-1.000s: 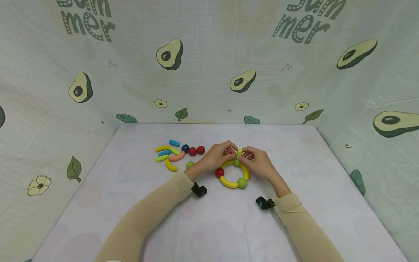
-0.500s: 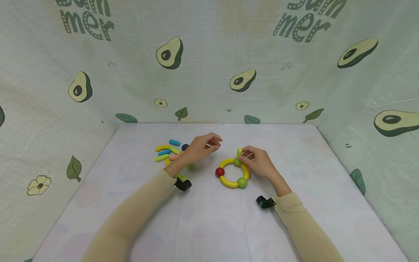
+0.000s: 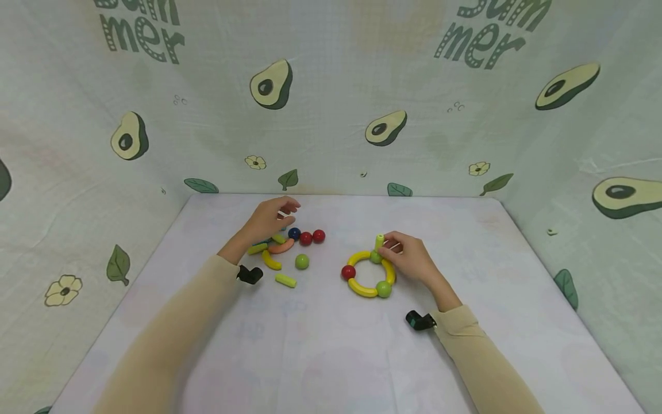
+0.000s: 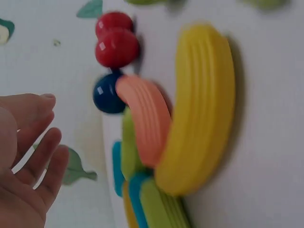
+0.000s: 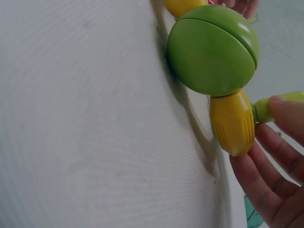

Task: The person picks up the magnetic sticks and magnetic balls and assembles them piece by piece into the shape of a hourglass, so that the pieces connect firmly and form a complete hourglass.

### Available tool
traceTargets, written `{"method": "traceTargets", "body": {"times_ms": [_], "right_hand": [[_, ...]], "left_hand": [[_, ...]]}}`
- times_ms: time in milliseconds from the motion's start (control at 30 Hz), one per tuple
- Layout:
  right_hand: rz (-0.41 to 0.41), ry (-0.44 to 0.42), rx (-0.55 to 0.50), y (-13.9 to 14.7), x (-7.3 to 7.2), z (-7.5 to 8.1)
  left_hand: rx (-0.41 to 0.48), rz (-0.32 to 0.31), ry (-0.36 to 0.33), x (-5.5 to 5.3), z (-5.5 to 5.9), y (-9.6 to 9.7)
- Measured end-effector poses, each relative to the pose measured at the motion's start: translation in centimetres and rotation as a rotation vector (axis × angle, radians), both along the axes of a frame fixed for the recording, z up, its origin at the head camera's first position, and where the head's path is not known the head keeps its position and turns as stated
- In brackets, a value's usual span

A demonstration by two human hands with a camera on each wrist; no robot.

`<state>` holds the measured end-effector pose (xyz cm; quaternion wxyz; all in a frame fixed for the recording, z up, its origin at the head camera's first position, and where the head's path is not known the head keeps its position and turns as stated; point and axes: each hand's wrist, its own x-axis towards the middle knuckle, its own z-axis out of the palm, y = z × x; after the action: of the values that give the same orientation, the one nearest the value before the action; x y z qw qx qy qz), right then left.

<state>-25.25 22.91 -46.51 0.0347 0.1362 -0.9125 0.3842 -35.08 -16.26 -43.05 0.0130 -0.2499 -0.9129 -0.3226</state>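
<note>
My right hand [image 3: 410, 256] pinches an upright light green stick [image 3: 380, 240] between thumb and fingers. The stick stands on a green ball [image 3: 375, 257] in a ring of curved yellow rods [image 3: 362, 289], with a red ball [image 3: 348, 272] and another green ball [image 3: 384, 288]. In the right wrist view, the thumb lies on the stick [image 5: 262, 111] and a fingertip is right at a yellow rod [image 5: 232, 123]. My left hand [image 3: 270, 220] hovers over the loose pieces at left, holding nothing, fingers loosely bent. It hides part of the blue rods.
Loose pieces lie left of the ring: a coral curved rod [image 3: 281, 246], a yellow curved rod [image 3: 271, 260], a dark blue ball [image 3: 294, 233], two red balls [image 3: 312, 236], a green ball [image 3: 302, 261] and light green sticks [image 3: 285, 280]. A patterned cloth wall [image 3: 331, 155] stands behind the table.
My left hand has let go at the green stick and moved left, over the loose pieces. The right hand stays on the stick, and the ring keeps its place.
</note>
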Motion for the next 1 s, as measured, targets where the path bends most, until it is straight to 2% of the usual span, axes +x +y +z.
{"method": "traceTargets", "body": {"times_ms": [200, 400, 600, 800, 1000], "right_hand": [[-0.006, -0.002, -0.002, 0.1, 0.0, -0.2], [-0.005, -0.007, -0.01, 0.1, 0.0, -0.2], [-0.006, -0.007, -0.013, 0.1, 0.1, -0.1], [-0.007, -0.013, -0.013, 0.1, 0.1, -0.1], [-0.006, -0.009, -0.009, 0.1, 0.2, 0.0]], "left_hand": [[-0.134, 0.054, -0.018, -1.1, -1.1, -2.2], [-0.217, 0.075, -0.077, -0.9, -1.5, -3.0], [-0.214, 0.062, -0.102, -1.2, -1.8, -3.1], [-0.219, 0.057, -0.082, -1.8, -2.5, -3.3], [-0.161, 0.083, -0.033, -1.5, -2.4, -3.4]]}}
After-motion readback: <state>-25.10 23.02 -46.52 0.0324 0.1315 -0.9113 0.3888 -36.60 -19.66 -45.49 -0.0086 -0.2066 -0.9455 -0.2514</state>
